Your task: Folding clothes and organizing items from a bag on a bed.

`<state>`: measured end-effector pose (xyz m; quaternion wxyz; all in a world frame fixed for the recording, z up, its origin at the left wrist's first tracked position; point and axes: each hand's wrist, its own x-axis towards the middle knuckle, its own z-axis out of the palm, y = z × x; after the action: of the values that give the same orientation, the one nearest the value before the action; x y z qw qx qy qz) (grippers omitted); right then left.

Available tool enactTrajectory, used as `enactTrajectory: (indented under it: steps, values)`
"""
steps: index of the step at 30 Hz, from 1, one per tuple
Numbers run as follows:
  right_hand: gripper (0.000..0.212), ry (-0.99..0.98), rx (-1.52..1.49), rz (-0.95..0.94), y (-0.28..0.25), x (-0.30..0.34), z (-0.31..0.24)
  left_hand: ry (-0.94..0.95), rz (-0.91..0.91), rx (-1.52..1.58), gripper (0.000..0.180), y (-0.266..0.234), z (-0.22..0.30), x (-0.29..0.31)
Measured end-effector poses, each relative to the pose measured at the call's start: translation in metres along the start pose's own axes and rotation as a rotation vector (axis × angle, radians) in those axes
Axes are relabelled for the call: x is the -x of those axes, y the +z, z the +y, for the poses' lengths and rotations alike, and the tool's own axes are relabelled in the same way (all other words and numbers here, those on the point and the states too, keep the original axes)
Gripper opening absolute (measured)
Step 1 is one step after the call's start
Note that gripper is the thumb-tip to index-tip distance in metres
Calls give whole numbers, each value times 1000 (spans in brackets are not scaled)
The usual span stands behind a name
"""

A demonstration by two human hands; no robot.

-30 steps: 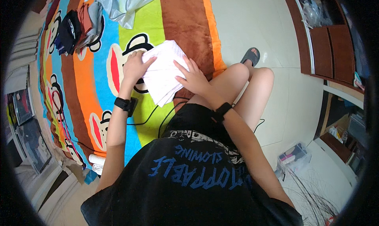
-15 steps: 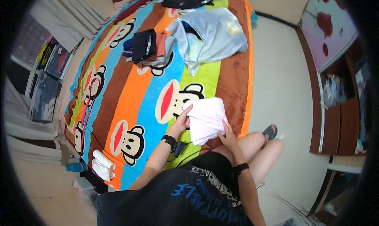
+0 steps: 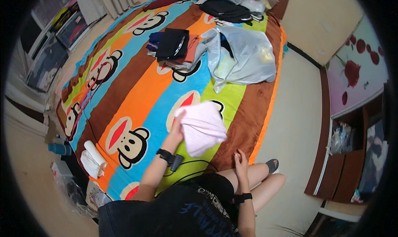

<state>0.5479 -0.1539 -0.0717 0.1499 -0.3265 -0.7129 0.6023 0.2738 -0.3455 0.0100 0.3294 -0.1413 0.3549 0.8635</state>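
A folded pale pink cloth (image 3: 204, 131), perhaps a towel or garment, hangs above the bed in front of me. My left hand (image 3: 177, 128) grips its left edge, the thumb on top and the other fingers hidden beneath. Off the cloth, my right hand (image 3: 241, 160) hovers near my knee, its fingers loosely bent and holding nothing. Beyond the cloth, a stack of folded clothes (image 3: 172, 44) in black, orange, grey and navy lies on the bed. Beside the stack sits a pale translucent plastic bag (image 3: 244, 67) with its mouth partly open and dark cloth inside.
A striped blanket (image 3: 137, 92) with cartoon monkey faces covers the bed. A white roll (image 3: 94, 158) lies near its left corner. Black clothing (image 3: 226, 11) and clear bags are at the far end. An open cabinet (image 3: 344, 170) stands right, across the floor (image 3: 296, 100).
My right hand has let go of the pink cloth and drawn back toward my knee. The left hand still holds the cloth, now tilted. The whole view has shifted.
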Motion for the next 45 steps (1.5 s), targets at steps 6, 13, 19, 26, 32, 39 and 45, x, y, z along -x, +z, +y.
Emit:
enactTrajectory:
  steps: [6,13,19,26,32,39,45]
  values:
    - [35,14,44,-14,0,2,9,1054,276,-510,47,11,160,-28]
    - [36,26,192,-34,2,4,5,1537,653,-1826,48,-7,192,-128]
    - [34,107,71,-52,4,2,15,863,902,-2237,44,-54,128,-229]
    - [30,128,167,-45,12,-10,10,914,814,-2155,38,-24,168,-241]
    - [29,159,183,-12,8,-12,8,1051,864,-2038,61,-21,105,-237]
    - [27,132,218,26,7,-14,21,1230,-203,-1795,55,69,15,-162]
    - [26,134,168,40,11,-15,22,792,-550,-2360,24,140,-64,-206]
